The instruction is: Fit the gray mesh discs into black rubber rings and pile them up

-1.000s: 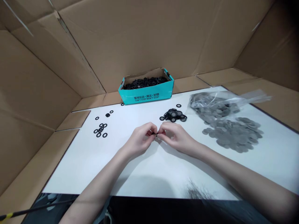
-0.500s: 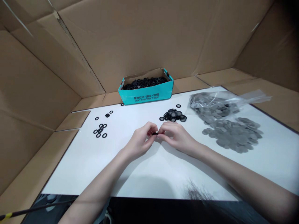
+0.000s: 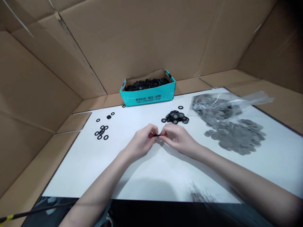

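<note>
Workpiece (image 3: 156,135), small and black, sitting between my fingertips over the middle of the worktop (image 3: 94,171).
I am pinching it narrowly from both sides, my left hand (image 3: 141,140) on its left, my right hand (image 3: 177,138) on its right; my fingers are hiding most of it, so I cannot tell how any parts are seating. To my judgement, something this thin is asking for light, even pressure at the rim, thumbs level, so it isn't tilting or springing loose. Just beyond, toward the far edge, black rings with grey centres (image 3: 175,116) are lying heaped; grey discs (image 3: 236,138) are lying toward the right edge, beside a clear bag (image 3: 213,107); open black rings (image 3: 101,132) are lying near the left edge; a turquoise box (image 3: 149,99) is standing at the far edge.
</note>
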`<state>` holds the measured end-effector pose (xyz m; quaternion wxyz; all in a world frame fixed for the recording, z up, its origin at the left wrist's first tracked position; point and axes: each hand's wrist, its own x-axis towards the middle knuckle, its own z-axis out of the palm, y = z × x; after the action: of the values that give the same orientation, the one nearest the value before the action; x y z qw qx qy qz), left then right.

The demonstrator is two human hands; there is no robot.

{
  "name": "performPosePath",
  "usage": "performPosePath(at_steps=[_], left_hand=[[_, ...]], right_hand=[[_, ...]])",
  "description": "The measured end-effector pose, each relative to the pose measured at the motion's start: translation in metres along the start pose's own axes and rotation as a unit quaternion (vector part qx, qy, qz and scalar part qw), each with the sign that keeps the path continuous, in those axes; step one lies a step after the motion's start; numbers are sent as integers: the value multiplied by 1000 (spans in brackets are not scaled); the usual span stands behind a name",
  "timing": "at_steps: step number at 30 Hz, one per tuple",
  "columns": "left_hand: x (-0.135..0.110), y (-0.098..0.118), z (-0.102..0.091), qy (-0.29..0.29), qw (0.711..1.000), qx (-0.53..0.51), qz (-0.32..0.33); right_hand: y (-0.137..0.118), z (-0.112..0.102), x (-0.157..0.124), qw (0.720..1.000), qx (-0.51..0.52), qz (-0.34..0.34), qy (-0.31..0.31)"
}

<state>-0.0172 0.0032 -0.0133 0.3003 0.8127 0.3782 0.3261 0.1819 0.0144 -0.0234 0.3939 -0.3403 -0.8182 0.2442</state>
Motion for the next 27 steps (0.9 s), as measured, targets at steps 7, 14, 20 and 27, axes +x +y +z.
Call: performPosePath(at_steps=[7, 14, 20, 27], left_hand=[[0, 9, 0, 4, 1000, 13, 4], [2, 11, 1, 10, 1000, 11, 19], [2, 8, -1, 19, 999, 14, 28], [1, 8, 1, 65, 994, 1, 89]], right_hand=[[1, -2, -1, 999, -38, -19, 8], [-1, 0, -1, 999, -40, -37, 6], [-5, -2, -1, 998, -57, -16, 9], [-9, -5, 2, 983, 129, 130, -11]])
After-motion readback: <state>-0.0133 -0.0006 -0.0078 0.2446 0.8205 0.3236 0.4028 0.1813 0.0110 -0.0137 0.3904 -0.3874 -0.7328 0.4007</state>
